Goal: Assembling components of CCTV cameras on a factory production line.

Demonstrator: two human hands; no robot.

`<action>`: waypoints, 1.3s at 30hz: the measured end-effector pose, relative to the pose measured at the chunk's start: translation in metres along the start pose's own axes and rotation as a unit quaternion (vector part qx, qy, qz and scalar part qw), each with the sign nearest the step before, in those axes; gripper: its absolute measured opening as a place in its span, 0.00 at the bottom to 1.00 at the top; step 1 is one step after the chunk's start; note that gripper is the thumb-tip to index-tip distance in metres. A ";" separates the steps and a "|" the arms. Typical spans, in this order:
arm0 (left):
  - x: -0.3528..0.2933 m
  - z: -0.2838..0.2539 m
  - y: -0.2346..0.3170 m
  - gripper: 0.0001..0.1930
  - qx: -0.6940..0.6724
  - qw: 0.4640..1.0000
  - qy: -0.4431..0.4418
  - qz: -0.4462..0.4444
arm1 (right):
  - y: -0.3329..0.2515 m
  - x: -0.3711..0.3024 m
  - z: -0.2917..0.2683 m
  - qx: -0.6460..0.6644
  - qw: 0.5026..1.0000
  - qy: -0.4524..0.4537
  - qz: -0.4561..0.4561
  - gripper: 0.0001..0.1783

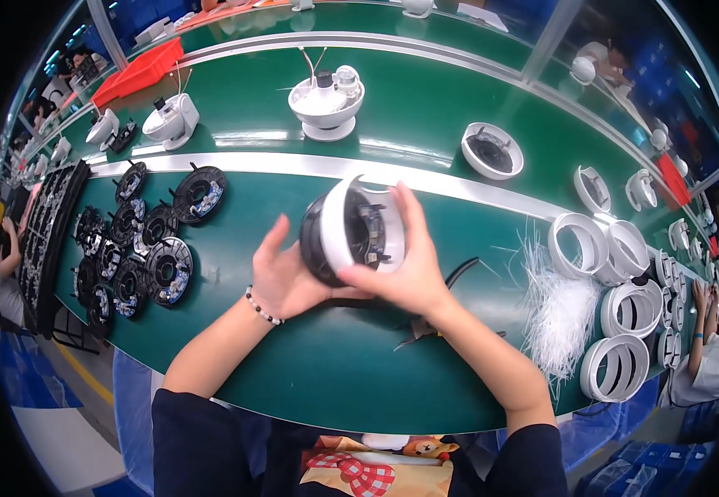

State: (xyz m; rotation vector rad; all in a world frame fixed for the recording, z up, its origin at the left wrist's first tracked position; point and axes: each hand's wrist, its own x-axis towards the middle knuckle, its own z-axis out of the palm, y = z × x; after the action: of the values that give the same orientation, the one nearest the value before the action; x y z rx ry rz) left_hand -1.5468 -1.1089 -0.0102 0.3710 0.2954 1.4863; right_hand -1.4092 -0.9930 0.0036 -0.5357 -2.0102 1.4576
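Observation:
Above the middle of the bench I have a white, rounded camera housing (336, 222) with a black round part, and a small circuit board shows inside its open side. My right hand (405, 269) grips the white shell, thumb across the near rim and fingers on the far right edge. From below and left, my left hand (297, 277) cups the black side; its thumb stands away and its other fingertips are partly hidden beneath the housing. Under my right forearm lies a tool (421, 330), partly covered, with a dark curved piece (461, 269) beside it.
Several black round parts with circuit boards (169, 269) lie on the left, beside a black rack (48, 240). White rings (616, 369) and a heap of thin white strips (560, 319) are on the right. Beyond the pale rail stand a white camera base (326, 108) and another white housing (492, 151).

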 end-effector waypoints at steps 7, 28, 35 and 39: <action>0.011 -0.012 -0.006 0.32 -0.003 0.993 0.109 0.055 | -0.018 -0.001 -0.001 -0.156 0.986 -0.053 -0.025 0.65; 0.015 -0.010 -0.010 0.36 0.002 0.989 0.131 0.064 | -0.014 -0.001 0.008 -0.205 0.969 -0.106 -0.093 0.64; 0.015 -0.009 -0.011 0.35 0.001 0.989 0.140 0.045 | -0.015 -0.003 0.007 -0.212 0.966 -0.116 -0.089 0.64; 0.017 -0.010 -0.013 0.35 -0.008 0.988 0.149 0.042 | -0.017 -0.001 0.003 -0.233 0.953 -0.150 -0.120 0.64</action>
State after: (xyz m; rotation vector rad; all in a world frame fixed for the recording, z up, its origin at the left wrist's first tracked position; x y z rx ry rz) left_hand -1.5380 -1.0920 -0.0243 0.1473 0.5105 1.6270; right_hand -1.4102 -1.0008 0.0189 -0.2485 -2.5793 0.9593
